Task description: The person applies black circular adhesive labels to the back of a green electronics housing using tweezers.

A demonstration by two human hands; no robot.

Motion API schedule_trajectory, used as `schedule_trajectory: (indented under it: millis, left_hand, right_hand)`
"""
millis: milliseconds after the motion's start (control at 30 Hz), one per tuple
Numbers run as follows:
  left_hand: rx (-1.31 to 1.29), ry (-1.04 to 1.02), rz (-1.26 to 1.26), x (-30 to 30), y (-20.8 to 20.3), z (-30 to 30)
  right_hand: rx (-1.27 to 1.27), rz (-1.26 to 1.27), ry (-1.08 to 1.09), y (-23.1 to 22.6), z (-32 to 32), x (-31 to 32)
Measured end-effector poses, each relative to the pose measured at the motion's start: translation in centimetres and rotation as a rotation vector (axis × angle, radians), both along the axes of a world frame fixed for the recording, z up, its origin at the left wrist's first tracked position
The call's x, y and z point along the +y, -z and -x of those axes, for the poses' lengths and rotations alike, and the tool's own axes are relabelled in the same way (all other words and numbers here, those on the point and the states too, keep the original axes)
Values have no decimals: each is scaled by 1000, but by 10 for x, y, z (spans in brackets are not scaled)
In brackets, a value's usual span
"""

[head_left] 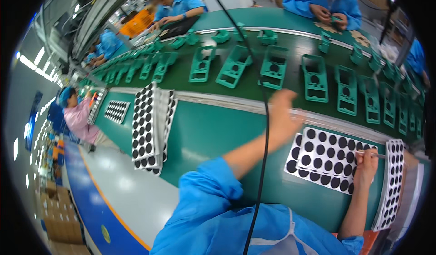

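- Broadly, a long dark green conveyor belt (254, 84) curves across the upper half of the view, edged by a pale metal rail; it carries a row of green plastic frame housings (314, 77), each with rectangular and round openings, spaced near one another
- below the rail lies a flat green worktable (204, 132); the person's blue sleeve comes in from the lower edge
- on the worktable's left part stands a stack of white sheets covered in black round pads (147, 125), well apart from both hands
- at the right, a white sheet of black round stickers (329, 157) lies flat on the table, with another like sheet just beneath it; a further pile of dotted sheets (391, 184) lies just beside it to the right
- the left hand (282, 112) is stretched over the rail toward the belt, blurred; whether its fingers are apart or closed cannot be told
- the right hand (367, 163) rests at the sticker sheet's right edge, fingers pinched together on thin metal tweezers (371, 153), which point right.
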State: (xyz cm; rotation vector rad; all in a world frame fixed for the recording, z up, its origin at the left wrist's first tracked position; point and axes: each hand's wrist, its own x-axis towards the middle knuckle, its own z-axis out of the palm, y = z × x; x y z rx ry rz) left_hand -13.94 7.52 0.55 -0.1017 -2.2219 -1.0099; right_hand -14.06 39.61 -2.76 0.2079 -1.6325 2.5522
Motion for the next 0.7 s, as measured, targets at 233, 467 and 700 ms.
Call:
schedule_trajectory:
  millis: [233, 467, 700]
  left_hand:
    - [-118, -531, 321, -186, 5, 81]
    - [-685, -60, -503, -220, -8, 77]
    - [-436, 160, -488, -122, -20, -49]
  right_hand:
    - [-64, -43, 111, -4, -7, -2]
    - [-78, 30, 203, 0, -10, -4]
    - [-64, 36, 247, -1, -15, -4]
